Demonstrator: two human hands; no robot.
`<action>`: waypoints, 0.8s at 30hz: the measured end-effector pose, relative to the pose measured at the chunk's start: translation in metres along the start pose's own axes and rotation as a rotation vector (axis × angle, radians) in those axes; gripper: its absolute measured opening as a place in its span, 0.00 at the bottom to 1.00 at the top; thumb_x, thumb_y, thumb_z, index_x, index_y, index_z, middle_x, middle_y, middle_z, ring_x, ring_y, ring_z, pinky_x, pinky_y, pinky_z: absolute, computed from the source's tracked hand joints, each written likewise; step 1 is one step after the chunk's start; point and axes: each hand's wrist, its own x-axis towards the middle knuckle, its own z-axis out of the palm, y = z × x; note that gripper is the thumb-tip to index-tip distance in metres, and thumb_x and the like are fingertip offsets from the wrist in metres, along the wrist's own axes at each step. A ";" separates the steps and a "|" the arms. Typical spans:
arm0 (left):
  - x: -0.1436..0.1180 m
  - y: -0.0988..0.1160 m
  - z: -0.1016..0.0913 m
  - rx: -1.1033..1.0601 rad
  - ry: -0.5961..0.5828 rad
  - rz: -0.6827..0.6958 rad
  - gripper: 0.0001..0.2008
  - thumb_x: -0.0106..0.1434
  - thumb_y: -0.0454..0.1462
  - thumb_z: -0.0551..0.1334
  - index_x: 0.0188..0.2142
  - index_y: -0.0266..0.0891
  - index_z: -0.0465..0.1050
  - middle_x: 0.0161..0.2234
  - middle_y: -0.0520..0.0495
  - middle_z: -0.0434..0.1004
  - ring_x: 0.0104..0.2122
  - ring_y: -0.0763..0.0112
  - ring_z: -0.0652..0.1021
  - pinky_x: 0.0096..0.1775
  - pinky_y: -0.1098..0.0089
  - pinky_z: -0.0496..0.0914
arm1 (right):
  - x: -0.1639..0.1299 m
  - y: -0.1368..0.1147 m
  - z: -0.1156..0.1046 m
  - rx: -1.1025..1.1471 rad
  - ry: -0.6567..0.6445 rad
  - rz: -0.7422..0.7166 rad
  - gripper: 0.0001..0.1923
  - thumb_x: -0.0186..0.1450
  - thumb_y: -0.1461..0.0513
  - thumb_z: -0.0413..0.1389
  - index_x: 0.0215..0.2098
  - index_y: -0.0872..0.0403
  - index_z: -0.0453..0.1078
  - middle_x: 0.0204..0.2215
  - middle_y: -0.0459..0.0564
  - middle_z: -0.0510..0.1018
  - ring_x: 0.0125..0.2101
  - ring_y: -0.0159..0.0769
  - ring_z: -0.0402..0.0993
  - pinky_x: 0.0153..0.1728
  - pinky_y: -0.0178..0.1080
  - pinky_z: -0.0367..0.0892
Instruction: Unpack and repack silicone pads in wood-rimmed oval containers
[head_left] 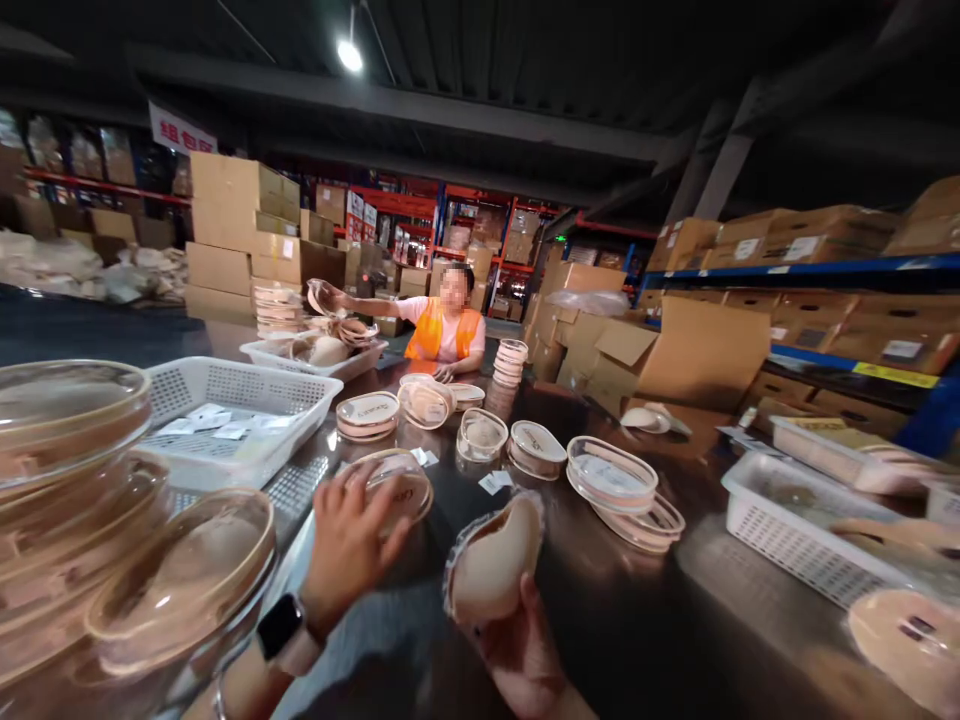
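In my right hand (pixel 525 645) is a beige moulded bra cup (pixel 495 565) with a lacy trim, held up by its lower edge with the thumb on its face. My left hand (pixel 352 535), with a watch on the wrist, has its fingers spread over an oval clear-lidded case (pixel 401 490). Whether the fingertips touch the lid I cannot tell. Small white paper slips (pixel 495 481) lie on the dark table beyond the cup. Several similar oval cases (pixel 536 448) stand farther back, one pair (pixel 615 475) stacked at a slant.
Stacked oval cases (pixel 67 500) rise at the left, close to my arm. A white basket (pixel 247 375) with paper slips sits behind them, and another white basket (pixel 802 535) is at the right. Across the table a person in an orange vest (pixel 450 330) reaches toward a filled basket (pixel 330 367).
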 end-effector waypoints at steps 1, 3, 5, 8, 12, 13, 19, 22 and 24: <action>0.010 -0.008 -0.004 0.033 -0.001 -0.066 0.21 0.66 0.47 0.52 0.50 0.42 0.75 0.57 0.36 0.67 0.58 0.44 0.63 0.57 0.43 0.56 | 0.000 0.000 0.001 -0.006 0.034 -0.009 0.35 0.38 0.49 0.74 0.41 0.54 0.75 0.40 0.52 0.82 0.41 0.43 0.78 0.43 0.41 0.71; 0.022 -0.023 -0.005 -0.020 -0.060 -0.119 0.21 0.69 0.46 0.48 0.45 0.43 0.77 0.55 0.38 0.68 0.56 0.49 0.66 0.54 0.47 0.61 | 0.002 0.004 0.001 -0.041 0.097 -0.029 0.35 0.37 0.50 0.74 0.39 0.56 0.74 0.35 0.52 0.83 0.36 0.41 0.79 0.36 0.39 0.72; 0.027 -0.034 -0.003 -0.132 -0.140 -0.120 0.25 0.70 0.46 0.43 0.37 0.42 0.78 0.48 0.41 0.74 0.49 0.56 0.72 0.50 0.54 0.66 | 0.005 0.009 -0.003 -0.095 0.143 -0.079 0.35 0.38 0.50 0.74 0.40 0.57 0.73 0.33 0.51 0.83 0.34 0.41 0.79 0.31 0.37 0.71; 0.024 -0.039 0.003 -0.118 -0.158 -0.143 0.29 0.70 0.48 0.44 0.21 0.41 0.74 0.40 0.42 0.78 0.41 0.57 0.76 0.45 0.58 0.69 | 0.011 0.009 -0.011 -0.173 0.203 -0.198 0.36 0.42 0.51 0.73 0.46 0.53 0.70 0.37 0.48 0.82 0.37 0.40 0.78 0.33 0.36 0.72; 0.018 -0.036 0.011 -0.095 -0.136 -0.067 0.23 0.68 0.48 0.51 0.26 0.42 0.77 0.45 0.42 0.77 0.44 0.54 0.76 0.46 0.55 0.69 | 0.019 -0.009 -0.016 -0.123 0.276 -0.190 0.36 0.39 0.49 0.73 0.44 0.52 0.71 0.34 0.47 0.83 0.34 0.40 0.79 0.32 0.37 0.72; 0.017 -0.035 0.014 -0.129 -0.135 -0.033 0.20 0.67 0.47 0.52 0.31 0.41 0.78 0.47 0.41 0.76 0.46 0.55 0.76 0.48 0.55 0.69 | 0.020 -0.015 -0.015 -0.090 0.252 -0.167 0.36 0.39 0.48 0.73 0.42 0.53 0.72 0.34 0.48 0.83 0.34 0.41 0.79 0.34 0.38 0.73; 0.008 -0.035 0.029 -0.125 -0.297 0.021 0.28 0.66 0.46 0.55 0.63 0.40 0.58 0.65 0.36 0.56 0.65 0.49 0.58 0.60 0.42 0.55 | 0.023 -0.033 -0.016 -0.063 0.117 -0.143 0.33 0.49 0.45 0.67 0.47 0.52 0.72 0.41 0.52 0.82 0.41 0.44 0.78 0.36 0.41 0.73; 0.006 -0.037 0.031 -0.101 -0.439 0.012 0.28 0.67 0.44 0.54 0.65 0.43 0.54 0.66 0.37 0.55 0.66 0.47 0.55 0.60 0.37 0.50 | 0.027 -0.034 -0.023 -0.056 0.143 -0.172 0.32 0.47 0.48 0.70 0.45 0.52 0.72 0.37 0.49 0.82 0.37 0.42 0.79 0.33 0.40 0.73; 0.005 -0.036 0.032 -0.101 -0.447 0.019 0.28 0.66 0.42 0.55 0.65 0.45 0.56 0.66 0.38 0.55 0.66 0.46 0.55 0.61 0.37 0.48 | 0.029 -0.033 -0.027 -0.079 0.101 -0.186 0.32 0.45 0.51 0.72 0.45 0.52 0.72 0.36 0.48 0.82 0.36 0.42 0.79 0.34 0.40 0.73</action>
